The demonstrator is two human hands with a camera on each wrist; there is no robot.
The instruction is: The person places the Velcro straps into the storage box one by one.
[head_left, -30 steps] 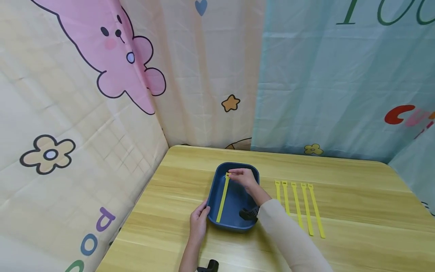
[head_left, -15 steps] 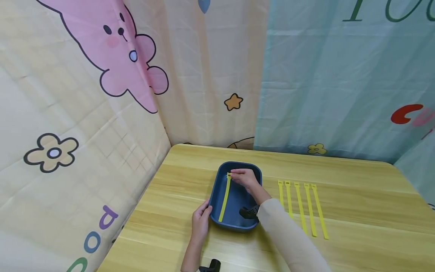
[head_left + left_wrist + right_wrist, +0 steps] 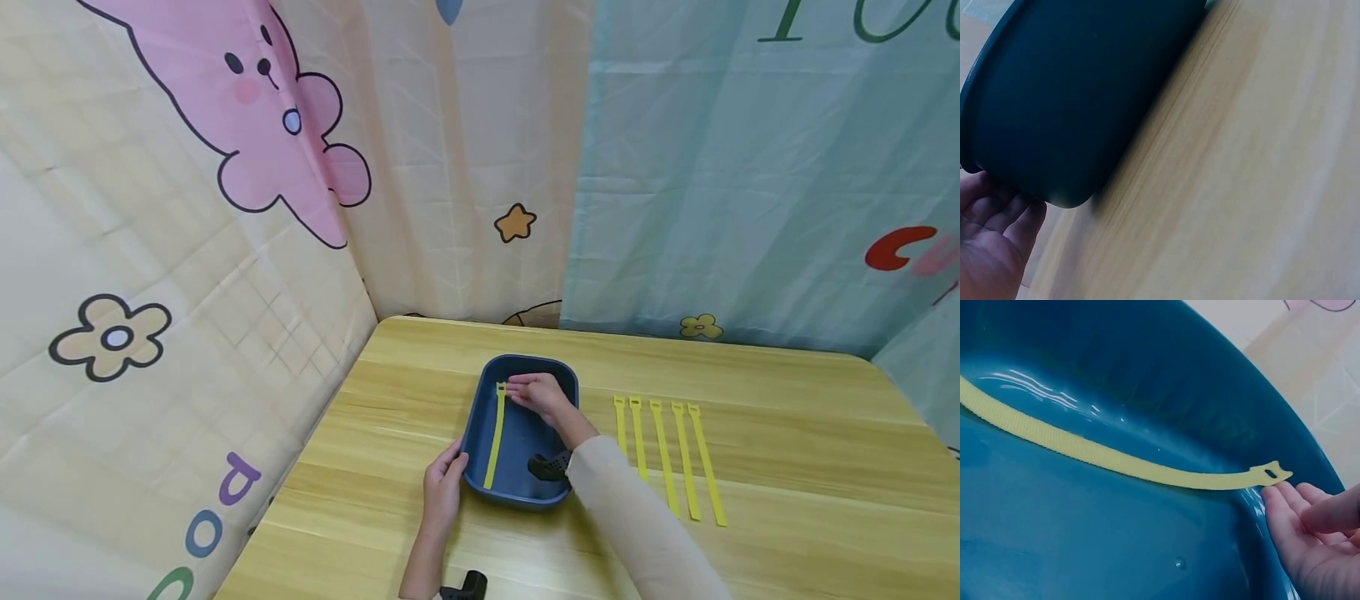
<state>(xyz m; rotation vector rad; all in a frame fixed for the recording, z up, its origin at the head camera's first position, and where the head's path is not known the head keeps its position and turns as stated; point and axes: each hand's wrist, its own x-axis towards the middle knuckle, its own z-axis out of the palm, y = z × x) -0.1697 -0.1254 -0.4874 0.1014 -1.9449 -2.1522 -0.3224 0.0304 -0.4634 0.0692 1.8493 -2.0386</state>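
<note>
A dark blue plastic tray (image 3: 525, 500) sits on the wooden table. My left hand (image 3: 442, 492) grips its near left side, thumb at the rim; the left wrist view shows the fingers (image 3: 1022, 219) against the outer wall. Inside the tray, a yellow hook-and-loop cable tie (image 3: 496, 442) lies lengthwise along the left side. Its slotted head (image 3: 1272, 473) is at the far end, slightly raised on a gentle bend. My right hand (image 3: 536, 393) reaches in over the tray, extended fingertips right at that head, with the thumb apart from the tie.
Several more yellow cable ties (image 3: 663, 454) lie side by side on the table (image 3: 810, 450), right of the tray; the right sleeve (image 3: 637, 517) covers parts of some. Printed curtains (image 3: 465, 167) hang behind and to the left of the table.
The right fingers have loosened from the cable tie's head and moved slightly right of it. The left hand keeps its hold on the tray. The head view has shifted slightly.
</note>
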